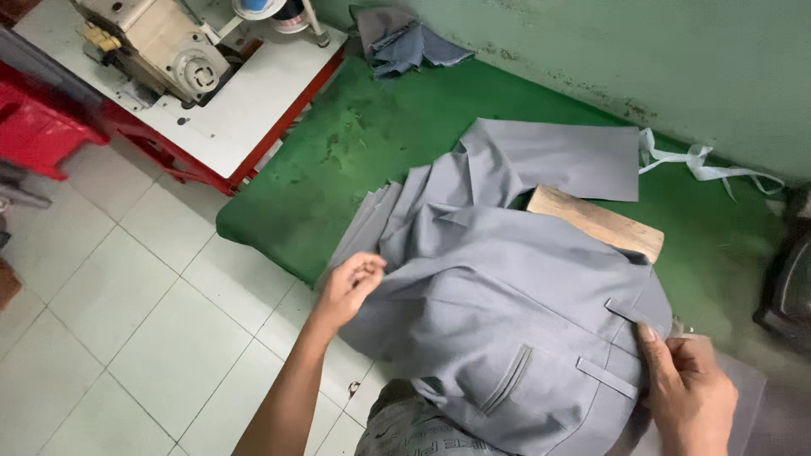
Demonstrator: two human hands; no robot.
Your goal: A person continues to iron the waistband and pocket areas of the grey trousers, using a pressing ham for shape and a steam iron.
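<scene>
A pair of grey trousers [498, 295] is draped over a wooden block [596, 221] on a green padded table [372, 135]. My left hand [351, 287] pinches the cloth at its left edge, over the table's front rim. My right hand [688, 388] grips the waistband at the lower right, thumb pressed near a belt loop [629, 314]. A welt pocket [507, 380] faces up near me. More grey fabric [557, 156] lies flat behind the block.
A sewing machine [160, 46] stands on a white, red-framed table [245, 110] at the upper left. A crumpled grey cloth [405, 42] lies by the green wall. White strips [701, 165] trail at the right. A dark object [790, 279] sits at the right edge. The floor [127, 304] is tiled.
</scene>
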